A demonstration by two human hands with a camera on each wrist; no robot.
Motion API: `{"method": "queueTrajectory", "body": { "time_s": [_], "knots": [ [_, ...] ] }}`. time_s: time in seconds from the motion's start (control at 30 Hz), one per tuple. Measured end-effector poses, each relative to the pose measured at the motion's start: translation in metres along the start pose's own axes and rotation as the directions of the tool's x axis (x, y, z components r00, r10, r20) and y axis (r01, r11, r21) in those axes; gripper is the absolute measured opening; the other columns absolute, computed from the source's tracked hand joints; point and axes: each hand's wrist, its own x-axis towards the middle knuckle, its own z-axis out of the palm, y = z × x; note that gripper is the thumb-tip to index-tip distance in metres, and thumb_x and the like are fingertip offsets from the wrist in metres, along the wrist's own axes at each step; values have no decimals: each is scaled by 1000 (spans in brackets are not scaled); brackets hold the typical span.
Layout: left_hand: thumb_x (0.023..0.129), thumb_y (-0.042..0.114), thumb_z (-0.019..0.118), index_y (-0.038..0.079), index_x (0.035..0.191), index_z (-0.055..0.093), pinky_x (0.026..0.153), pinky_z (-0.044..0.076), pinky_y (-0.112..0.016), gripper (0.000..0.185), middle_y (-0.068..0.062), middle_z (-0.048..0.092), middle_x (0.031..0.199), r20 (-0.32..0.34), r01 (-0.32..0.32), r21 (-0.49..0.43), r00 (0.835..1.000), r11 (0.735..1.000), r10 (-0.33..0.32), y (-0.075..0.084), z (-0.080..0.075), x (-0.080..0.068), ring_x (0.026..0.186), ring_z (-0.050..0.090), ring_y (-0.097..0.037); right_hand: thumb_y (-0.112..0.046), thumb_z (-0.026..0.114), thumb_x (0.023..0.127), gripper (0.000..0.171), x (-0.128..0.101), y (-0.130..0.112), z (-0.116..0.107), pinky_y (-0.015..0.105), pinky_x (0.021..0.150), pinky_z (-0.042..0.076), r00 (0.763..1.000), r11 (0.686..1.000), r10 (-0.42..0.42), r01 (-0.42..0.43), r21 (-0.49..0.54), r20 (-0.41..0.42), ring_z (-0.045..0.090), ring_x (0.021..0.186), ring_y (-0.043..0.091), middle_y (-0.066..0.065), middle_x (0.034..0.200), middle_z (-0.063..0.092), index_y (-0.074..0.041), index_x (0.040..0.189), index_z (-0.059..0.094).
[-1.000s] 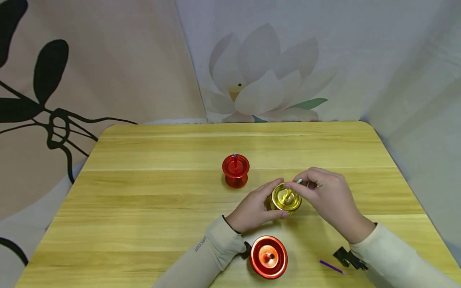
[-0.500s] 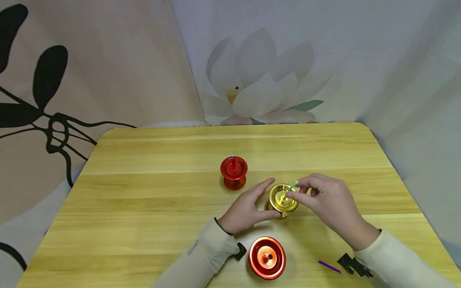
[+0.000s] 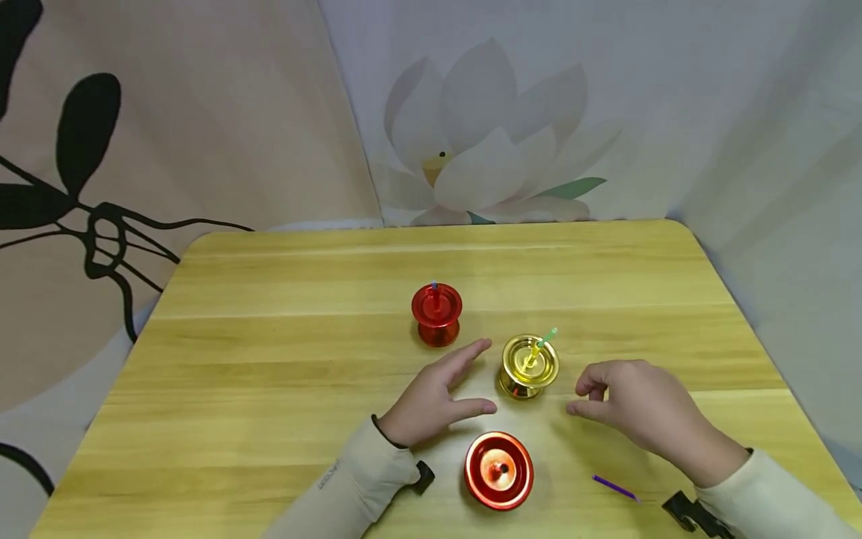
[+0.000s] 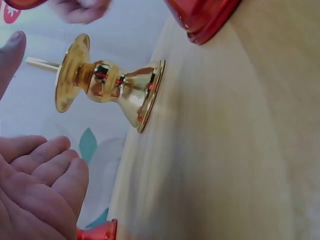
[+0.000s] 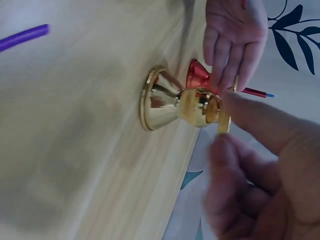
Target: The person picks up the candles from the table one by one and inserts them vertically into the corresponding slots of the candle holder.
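A gold candle holder (image 3: 518, 367) stands upright on the table, with a thin green candle (image 3: 548, 336) leaning slightly in its centre. Just left of it, my left hand (image 3: 431, 400) has its thumb and fingers spread, apart from the holder. My right hand (image 3: 640, 400) is to the right, fingers loosely bent and nothing between them. Seen from the left wrist, the gold holder (image 4: 102, 82) shows its flared base and dish. In the right wrist view, the right thumb and fingers overlap the dish of the gold holder (image 5: 162, 100).
Behind and to the left stands a red candle holder (image 3: 436, 332) bearing a blue-tipped candle (image 3: 435, 286). A shiny orange-red holder (image 3: 474, 483) with a bare centre post is near the front. The purple candle (image 3: 616, 488) lies on the wooden table (image 3: 269, 419) at front right.
The right hand has let go of the green candle and drawn back right and toward the front. My left hand has released the gold holder and moved left.
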Motion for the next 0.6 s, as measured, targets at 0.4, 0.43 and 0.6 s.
{"method": "queueTrajectory", "body": {
  "time_s": [0.4,0.43,0.6],
  "knots": [
    [77,13,88,11,157,34,118,31,-32,96,-7,37,160,128,-76,-47,988,996,81,13,-6,-23,146,33,-16,-38,90,66,36,-22,18,27,32,50,38,948,989,110,-75,-125,300,47,58,11,-12,63,52,-27,64,56],
    [77,14,88,12,157,34,118,31,-32,97,-6,38,160,143,-79,-31,986,996,83,13,-6,-26,146,33,-16,-38,90,66,37,-25,20,29,33,49,38,943,989,110,-73,-127,315,47,57,11,-11,63,51,-27,63,55],
    [76,21,89,23,157,34,117,33,-34,98,-6,40,158,197,-87,50,977,995,76,15,-1,-39,144,37,-15,-24,87,67,35,-33,26,42,32,48,37,944,987,95,-48,-153,316,45,56,11,-11,61,48,-27,61,52]
  ]
}}
